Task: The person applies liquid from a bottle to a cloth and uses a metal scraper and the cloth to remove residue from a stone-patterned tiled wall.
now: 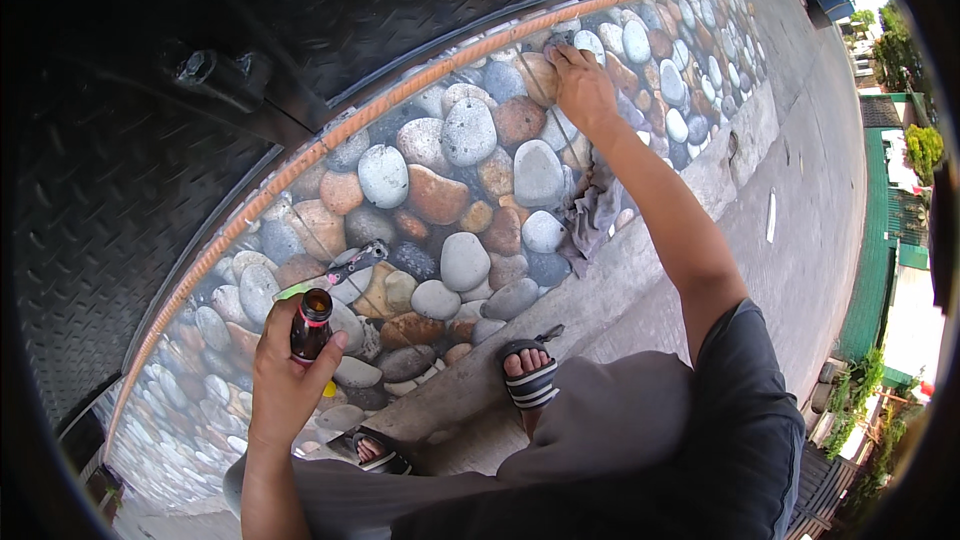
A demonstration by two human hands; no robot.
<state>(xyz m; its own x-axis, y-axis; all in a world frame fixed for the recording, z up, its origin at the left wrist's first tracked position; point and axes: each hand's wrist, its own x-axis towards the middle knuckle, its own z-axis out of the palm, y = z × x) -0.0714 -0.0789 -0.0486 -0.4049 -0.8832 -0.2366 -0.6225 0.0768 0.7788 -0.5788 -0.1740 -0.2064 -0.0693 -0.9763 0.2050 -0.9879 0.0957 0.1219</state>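
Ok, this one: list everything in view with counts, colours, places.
Pebble-patterned surface: 1, grey-white-brown, centre
Ribbed edging strip: 1, orange-brown, along the surface's top edge
Diamond-plate metal panel: 1, black, upper left
Long-necked glass bottle: 1, brown, in left hand
Slim tool: 1, grey and black, near the bottle
Crumpled cloth: 1, grey, at surface's lower edge
Concrete pavement: 1, grey, right
Fence: 1, green, far right
Plants: several, green, far right
Striped sandals: 2, black-and-white, bottom centre
Shirt: 1, dark, lower right
Left hand: 1, bare, around the bottle
Right hand: 1, bare, upper centre
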